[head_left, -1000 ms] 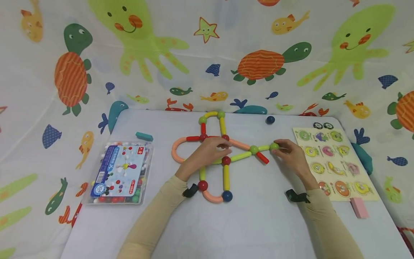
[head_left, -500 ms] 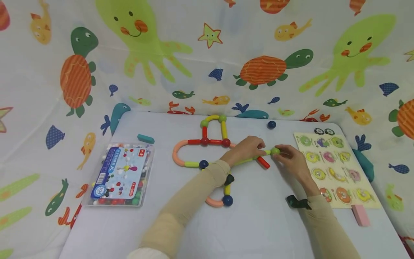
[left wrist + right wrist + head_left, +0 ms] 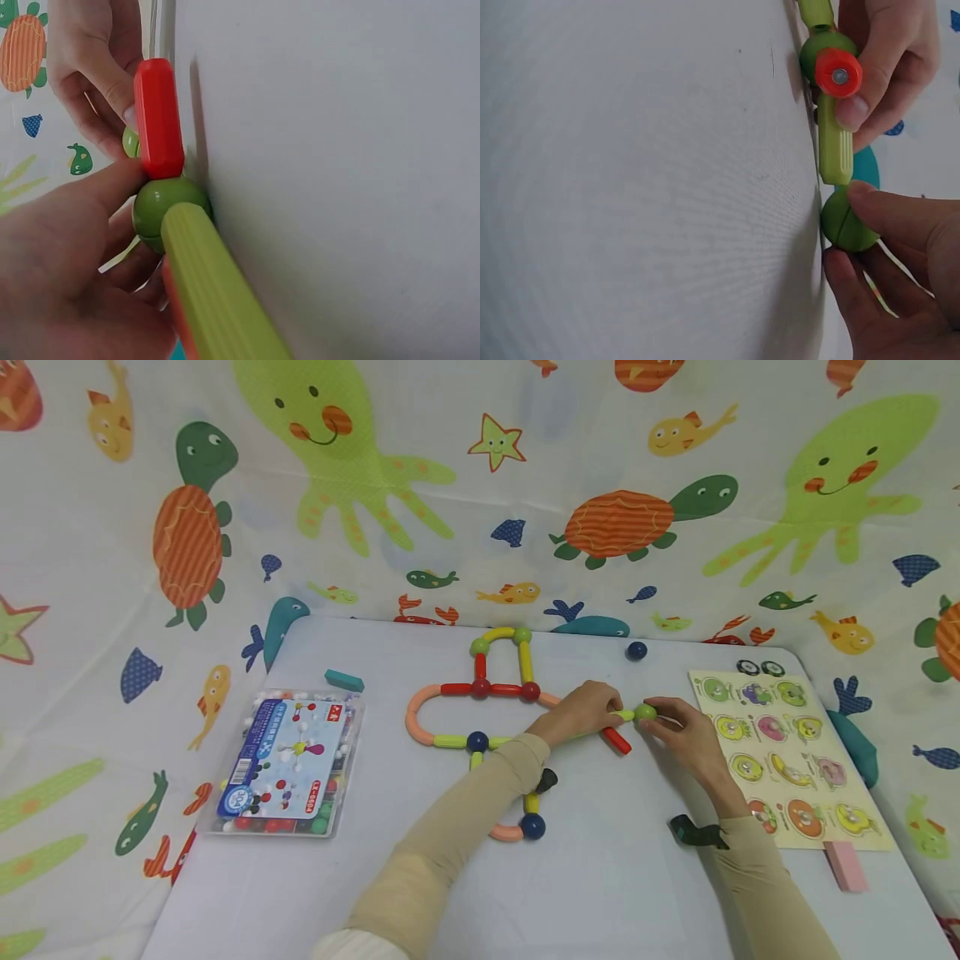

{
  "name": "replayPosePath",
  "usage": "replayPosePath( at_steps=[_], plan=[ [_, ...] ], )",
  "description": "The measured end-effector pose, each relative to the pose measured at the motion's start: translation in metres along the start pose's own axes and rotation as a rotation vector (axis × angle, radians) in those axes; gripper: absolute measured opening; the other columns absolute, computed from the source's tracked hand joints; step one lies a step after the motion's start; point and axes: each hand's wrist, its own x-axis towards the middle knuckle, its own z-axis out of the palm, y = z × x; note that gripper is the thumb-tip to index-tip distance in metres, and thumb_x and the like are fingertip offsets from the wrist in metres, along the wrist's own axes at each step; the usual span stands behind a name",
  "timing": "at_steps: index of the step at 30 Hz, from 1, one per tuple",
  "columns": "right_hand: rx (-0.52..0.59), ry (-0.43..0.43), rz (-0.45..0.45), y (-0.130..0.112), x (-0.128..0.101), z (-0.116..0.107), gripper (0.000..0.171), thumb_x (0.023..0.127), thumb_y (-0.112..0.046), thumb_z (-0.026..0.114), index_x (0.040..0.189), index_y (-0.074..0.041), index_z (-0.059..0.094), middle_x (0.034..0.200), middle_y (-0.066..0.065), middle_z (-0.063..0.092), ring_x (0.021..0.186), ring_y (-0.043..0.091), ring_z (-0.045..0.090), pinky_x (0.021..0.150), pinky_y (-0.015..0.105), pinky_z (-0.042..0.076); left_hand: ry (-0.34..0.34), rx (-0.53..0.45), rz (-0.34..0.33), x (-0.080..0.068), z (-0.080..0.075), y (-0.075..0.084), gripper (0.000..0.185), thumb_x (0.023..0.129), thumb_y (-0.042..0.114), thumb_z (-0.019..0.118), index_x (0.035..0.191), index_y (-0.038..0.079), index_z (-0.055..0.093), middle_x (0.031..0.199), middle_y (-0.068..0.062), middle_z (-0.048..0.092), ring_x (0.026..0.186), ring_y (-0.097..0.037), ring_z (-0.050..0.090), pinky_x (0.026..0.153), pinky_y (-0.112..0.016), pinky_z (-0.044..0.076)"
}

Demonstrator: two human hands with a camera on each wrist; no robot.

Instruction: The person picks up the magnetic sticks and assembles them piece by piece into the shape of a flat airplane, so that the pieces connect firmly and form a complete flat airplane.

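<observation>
The left hand [image 3: 581, 714] reached across the stick-and-ball figure [image 3: 480, 689] on the white table [image 3: 600, 877] and pinched the green joint ball [image 3: 161, 206], where a red stick [image 3: 617, 740] and a short green stick [image 3: 832, 154] met; the right hand [image 3: 682, 735] pinched the end green ball [image 3: 645, 712] at that short stick's outer tip. A bead box [image 3: 288, 764] lay well to the left; a puzzle board [image 3: 787, 756] lay just right of the right hand.

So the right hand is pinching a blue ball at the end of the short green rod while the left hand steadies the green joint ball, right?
Not quite: the ball pinched by the right hand is green, not blue, as the right wrist view shows. It does sit at the end of the short green rod, and the left hand does steady the green joint ball.
</observation>
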Motion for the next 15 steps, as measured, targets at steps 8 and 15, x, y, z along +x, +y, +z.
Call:
replayPosePath(
  at_steps=[8, 15],
  plan=[
    [0.005, 0.001, -0.003, 0.0009, 0.0014, 0.0008, 0.045, 0.098, -0.025, 0.068, 0.138, -0.008, 0.057, 0.137, 0.015, 0.061, 0.130, 0.032, 0.056, 0.095, 0.004, 0.043, 0.022, -0.044, 0.024, -0.0014, 0.0009, -0.0010, 0.027, 0.098, 0.025, 0.069, 0.121, 0.012, 0.072, 0.104, 0.003, 0.068, 0.092, -0.008, 0.055, 0.080, -0.013, 0.042],
    [-0.006, -0.041, 0.022, -0.0017, -0.0002, -0.0024, 0.048, 0.099, -0.030, 0.067, 0.141, -0.010, 0.055, 0.142, 0.016, 0.058, 0.133, 0.035, 0.055, 0.106, 0.029, 0.049, 0.025, -0.053, 0.034, -0.0028, 0.0009, -0.0007, 0.026, 0.097, 0.023, 0.070, 0.119, 0.011, 0.072, 0.101, 0.003, 0.067, 0.091, -0.008, 0.055, 0.078, -0.012, 0.041]
  ],
)
